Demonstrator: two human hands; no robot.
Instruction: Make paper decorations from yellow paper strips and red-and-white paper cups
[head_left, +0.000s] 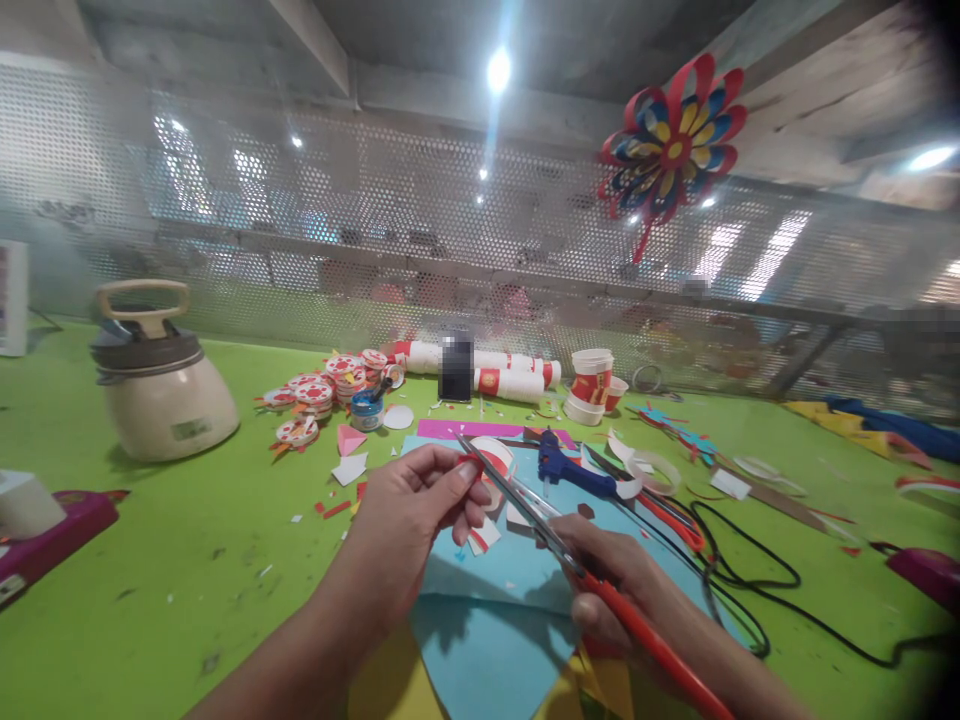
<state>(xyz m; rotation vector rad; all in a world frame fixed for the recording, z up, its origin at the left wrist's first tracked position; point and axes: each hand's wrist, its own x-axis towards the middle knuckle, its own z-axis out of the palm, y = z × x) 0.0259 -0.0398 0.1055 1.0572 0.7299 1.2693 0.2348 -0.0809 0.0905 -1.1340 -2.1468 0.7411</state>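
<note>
My left hand [431,495] pinches a small piece of red paper [470,462] between thumb and fingertips. A pair of scissors [559,545] with long metal blades and red handles is in my right hand [622,570]. The blades stand apart, their tips pointing up and left beside the red paper. Light blue paper sheets [495,650] lie beneath both hands. Behind the scissors, a round white and red paper piece [496,465] and a few cut scraps rest on the blue sheet. My right fingers partly hide the scissors' handles.
A blue glue gun [574,468] with a black cord [780,590] lies right of centre. Farther back are stacked paper cups [589,385], a phone [455,370], a blue jar [367,410] and several red-and-white paper discs [311,395]. A beige kettle [161,395] stands left on the green table [187,560].
</note>
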